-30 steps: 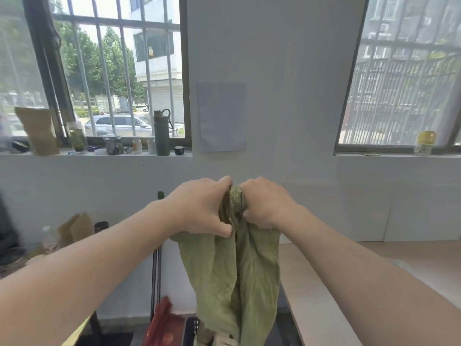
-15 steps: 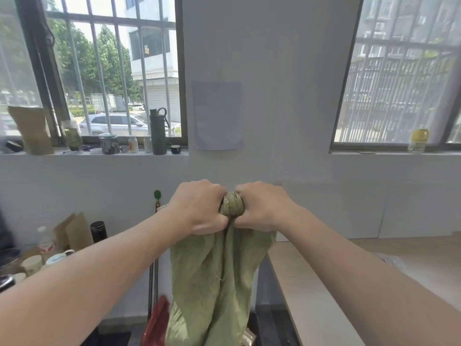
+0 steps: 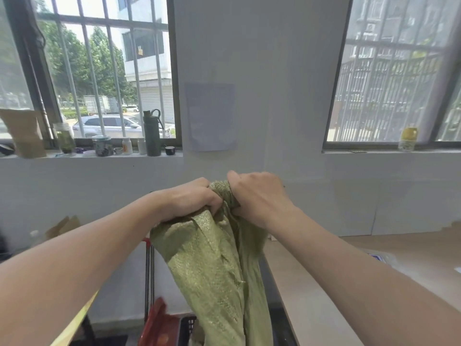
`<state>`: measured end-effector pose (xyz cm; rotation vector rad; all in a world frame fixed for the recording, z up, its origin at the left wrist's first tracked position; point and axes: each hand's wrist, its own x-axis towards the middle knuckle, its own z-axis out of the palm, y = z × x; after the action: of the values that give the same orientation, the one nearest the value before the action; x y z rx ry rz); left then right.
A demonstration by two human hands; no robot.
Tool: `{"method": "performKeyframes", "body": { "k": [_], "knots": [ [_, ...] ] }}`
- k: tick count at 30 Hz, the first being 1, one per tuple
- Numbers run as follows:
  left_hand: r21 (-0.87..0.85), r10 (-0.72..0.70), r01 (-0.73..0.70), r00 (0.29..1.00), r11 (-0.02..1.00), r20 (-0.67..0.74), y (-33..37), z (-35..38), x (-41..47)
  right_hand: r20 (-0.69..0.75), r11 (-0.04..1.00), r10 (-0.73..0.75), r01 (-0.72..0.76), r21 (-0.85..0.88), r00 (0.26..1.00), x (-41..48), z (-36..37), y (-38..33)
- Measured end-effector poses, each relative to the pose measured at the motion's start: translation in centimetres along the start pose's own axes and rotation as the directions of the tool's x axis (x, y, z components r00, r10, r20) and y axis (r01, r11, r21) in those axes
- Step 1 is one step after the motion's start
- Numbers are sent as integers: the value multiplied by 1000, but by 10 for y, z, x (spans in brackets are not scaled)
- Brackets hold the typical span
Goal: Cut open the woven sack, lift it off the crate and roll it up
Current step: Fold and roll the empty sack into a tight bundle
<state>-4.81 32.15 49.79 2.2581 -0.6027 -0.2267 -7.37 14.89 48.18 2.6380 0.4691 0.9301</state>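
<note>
My left hand (image 3: 192,198) and right hand (image 3: 259,196) fisted tight on sack (image 3: 214,265) top, knuckles near touching, so small roll between them stays wound. Held chest-high before wall: loose green tail hangs free, clear of worktop (image 3: 311,283), ready for next turn.

Woven sack (image 3: 214,265): held up at centre, its bunched top between the left hand (image 3: 189,201) and right hand (image 3: 257,196), the rest hanging down below them. Table (image 3: 311,283): right of the sack, running back to the wall. Black crate (image 3: 188,328): low, just left of the sack's hanging end. Left windowsill (image 3: 87,156): behind the hands, bearing a tall flask (image 3: 152,133), with jars (image 3: 102,145) and small bottles (image 3: 127,146) to its left. Right windowsill (image 3: 389,151): one jar (image 3: 407,139). Paper sheet (image 3: 210,116): on the wall between the two windows.
</note>
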Motion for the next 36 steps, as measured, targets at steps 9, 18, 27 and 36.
{"method": "performKeyframes", "body": {
  "k": [9,18,27,36],
  "knots": [
    [325,207,-188,978,927,-23,-7,2,-8,184,982,109,-134,131,977,1,-10,-2],
    [876,409,8,882,482,-233,-16,23,-7,542,829,243,-462,315,804,5,-11,-9],
    [602,292,-68,914,795,-282,-17,12,-2,293,908,102,-209,363,951,-6,-7,-2],
    [42,-2,9,989,999,-151,-1,0,0,-30,1000,22,-22,23,999,-5,-12,-11]
  ]
}}
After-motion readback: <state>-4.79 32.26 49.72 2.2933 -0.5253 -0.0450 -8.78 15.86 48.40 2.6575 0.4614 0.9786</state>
